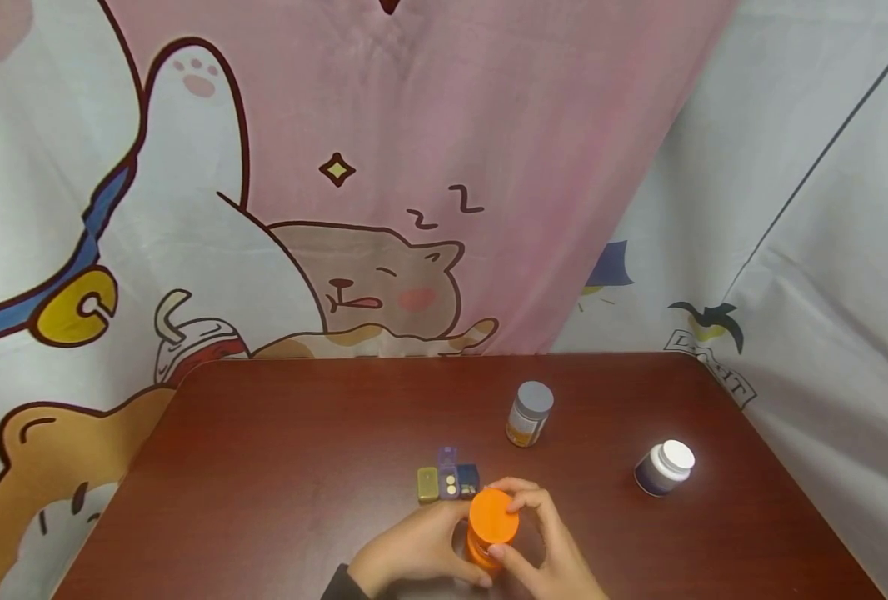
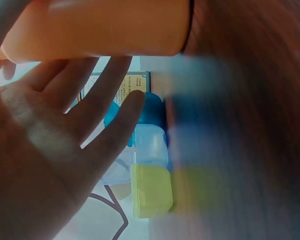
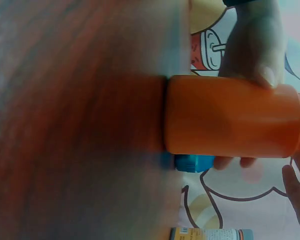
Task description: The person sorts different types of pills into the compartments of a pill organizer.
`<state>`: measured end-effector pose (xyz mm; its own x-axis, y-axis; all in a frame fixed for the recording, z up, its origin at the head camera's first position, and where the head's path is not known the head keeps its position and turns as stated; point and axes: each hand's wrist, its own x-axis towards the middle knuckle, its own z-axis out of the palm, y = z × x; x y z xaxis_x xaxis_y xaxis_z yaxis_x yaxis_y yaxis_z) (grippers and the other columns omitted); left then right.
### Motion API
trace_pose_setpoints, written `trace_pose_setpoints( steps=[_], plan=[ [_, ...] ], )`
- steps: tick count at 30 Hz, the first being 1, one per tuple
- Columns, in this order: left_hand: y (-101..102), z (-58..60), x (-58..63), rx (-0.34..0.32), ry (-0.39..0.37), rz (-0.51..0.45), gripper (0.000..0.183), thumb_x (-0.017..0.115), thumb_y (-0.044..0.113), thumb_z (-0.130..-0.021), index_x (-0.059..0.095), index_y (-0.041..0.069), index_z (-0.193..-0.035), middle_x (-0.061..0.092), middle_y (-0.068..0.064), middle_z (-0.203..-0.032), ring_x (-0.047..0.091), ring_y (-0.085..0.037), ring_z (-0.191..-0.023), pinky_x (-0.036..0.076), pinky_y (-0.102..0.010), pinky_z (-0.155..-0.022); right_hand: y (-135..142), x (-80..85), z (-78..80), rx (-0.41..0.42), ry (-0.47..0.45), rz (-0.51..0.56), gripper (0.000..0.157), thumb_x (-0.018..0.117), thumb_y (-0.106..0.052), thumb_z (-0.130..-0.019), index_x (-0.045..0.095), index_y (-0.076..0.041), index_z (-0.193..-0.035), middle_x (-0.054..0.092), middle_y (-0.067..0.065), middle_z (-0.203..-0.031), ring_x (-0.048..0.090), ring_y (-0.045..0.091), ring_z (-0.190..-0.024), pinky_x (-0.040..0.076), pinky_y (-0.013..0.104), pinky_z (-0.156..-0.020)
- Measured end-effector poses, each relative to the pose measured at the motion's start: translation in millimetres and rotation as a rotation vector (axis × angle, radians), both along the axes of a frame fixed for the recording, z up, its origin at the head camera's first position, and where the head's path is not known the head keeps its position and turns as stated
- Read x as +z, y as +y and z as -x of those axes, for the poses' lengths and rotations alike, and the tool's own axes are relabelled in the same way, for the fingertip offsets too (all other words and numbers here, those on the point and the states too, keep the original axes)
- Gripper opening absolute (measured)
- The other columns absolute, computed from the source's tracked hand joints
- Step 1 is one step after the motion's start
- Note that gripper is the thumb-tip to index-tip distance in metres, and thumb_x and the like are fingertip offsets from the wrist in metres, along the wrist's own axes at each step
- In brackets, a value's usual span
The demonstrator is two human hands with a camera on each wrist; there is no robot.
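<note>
The orange bottle (image 3: 230, 117) stands upright, left hand (image 1: 423, 543) curving fingers round its body, right hand (image 1: 559, 550) pinching the cap (image 1: 493, 517) above.

2 "Z"s on pink curtain (image 1: 549, 125), above printed cat (image 1: 395, 279). Banner (image 1: 723, 375) print under bird (image 1: 710, 321): starts "L", ends "IT", middle unclear. Grey-cap btl (image 1: 526, 421) label: txt too sm. to read.
</note>
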<state>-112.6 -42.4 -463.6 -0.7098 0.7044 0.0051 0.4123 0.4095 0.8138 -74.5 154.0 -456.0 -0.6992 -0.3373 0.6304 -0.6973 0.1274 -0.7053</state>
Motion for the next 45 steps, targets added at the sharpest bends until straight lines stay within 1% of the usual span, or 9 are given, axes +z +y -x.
trace_pose_setpoints(
  steps=[5,13,22,29,32,35,38,41,45],
  plan=[
    [1.1,-0.6,-0.5,0.012,0.012,0.003,0.053,0.079,0.044,-0.064,0.062,0.025,-0.110,0.069,0.013,-0.107,0.055,0.004,-0.095,0.051,-0.029,-0.089,-0.9,-3.9,0.1,-0.022,0.039,-0.089,0.048,0.072,0.003,-0.072,0.044,0.005,-0.111,0.052,0.018,-0.125,0.049,0.017,-0.118,0.035,0.013,-0.106],
    [0.8,-0.4,-0.9,-0.011,-0.007,-0.030,0.050,0.079,0.043,-0.065,0.062,0.025,-0.109,0.070,0.012,-0.102,0.056,0.005,-0.087,0.052,-0.025,-0.085,2.8,-2.3,-1.6,-0.023,0.009,-0.131,0.054,0.075,-0.001,-0.071,0.046,0.001,-0.116,0.055,0.014,-0.121,0.053,0.016,-0.113,0.043,0.018,-0.100],
    [0.4,-0.5,-1.9,-0.028,-0.002,-0.031,0.054,0.078,0.043,-0.066,0.061,0.028,-0.115,0.068,0.013,-0.107,0.055,0.004,-0.094,0.050,-0.029,-0.091,11.9,-5.5,1.6,0.117,0.023,-0.076,0.056,0.074,0.005,-0.069,0.043,0.009,-0.115,0.052,0.020,-0.121,0.051,0.019,-0.115,0.044,0.022,-0.104],
    [0.6,-0.5,-0.6,-0.022,-0.008,-0.012,0.056,0.078,0.044,-0.066,0.061,0.027,-0.117,0.069,0.011,-0.112,0.056,0.003,-0.098,0.051,-0.031,-0.091,16.9,-4.8,5.5,0.111,0.087,-0.133,0.058,0.077,-0.001,-0.068,0.045,0.009,-0.116,0.053,0.018,-0.119,0.051,0.020,-0.113,0.041,0.017,-0.105],
    [0.8,-0.1,-0.2,-0.023,-0.013,-0.006,0.054,0.078,0.044,-0.067,0.061,0.027,-0.116,0.069,0.012,-0.110,0.056,0.003,-0.097,0.051,-0.031,-0.091,16.2,-0.3,3.9,0.045,0.081,-0.207,0.060,0.078,-0.008,-0.070,0.047,0.004,-0.120,0.055,0.015,-0.118,0.051,0.018,-0.111,0.044,0.018,-0.102],
    [0.7,0.9,0.3,-0.027,-0.015,-0.003,0.055,0.077,0.044,-0.067,0.060,0.027,-0.116,0.068,0.013,-0.109,0.056,0.004,-0.095,0.051,-0.029,-0.089,14.3,6.2,-0.7,-0.061,0.026,-0.338,0.062,0.076,-0.020,-0.074,0.047,-0.007,-0.128,0.058,0.007,-0.121,0.054,0.013,-0.110,0.053,0.026,-0.094],
    [0.6,1.7,0.9,-0.028,-0.018,0.000,0.056,0.077,0.045,-0.068,0.059,0.028,-0.118,0.068,0.012,-0.112,0.055,0.003,-0.096,0.051,-0.030,-0.089,11.5,11.7,-5.7,-0.142,-0.022,-0.464,0.062,0.072,-0.030,-0.078,0.047,-0.017,-0.133,0.060,0.001,-0.125,0.055,0.011,-0.111,0.056,0.038,-0.087],
    [0.7,1.9,1.2,-0.023,-0.016,0.005,0.057,0.076,0.047,-0.068,0.059,0.029,-0.120,0.067,0.011,-0.115,0.055,0.002,-0.099,0.051,-0.031,-0.091,7.4,14.6,-8.2,-0.191,0.017,-0.520,0.061,0.071,-0.034,-0.078,0.049,-0.018,-0.133,0.061,0.001,-0.124,0.056,0.012,-0.110,0.057,0.043,-0.083],
    [0.8,1.7,1.4,-0.016,0.006,0.014,0.057,0.076,0.044,-0.069,0.058,0.029,-0.121,0.067,0.010,-0.116,0.055,0.002,-0.099,0.051,-0.032,-0.091,0.0,14.9,-9.5,-0.291,0.108,-0.538,0.060,0.073,-0.041,-0.075,0.057,-0.014,-0.127,0.061,-0.004,-0.114,0.056,0.008,-0.101,0.058,0.038,-0.077]
  ],
)
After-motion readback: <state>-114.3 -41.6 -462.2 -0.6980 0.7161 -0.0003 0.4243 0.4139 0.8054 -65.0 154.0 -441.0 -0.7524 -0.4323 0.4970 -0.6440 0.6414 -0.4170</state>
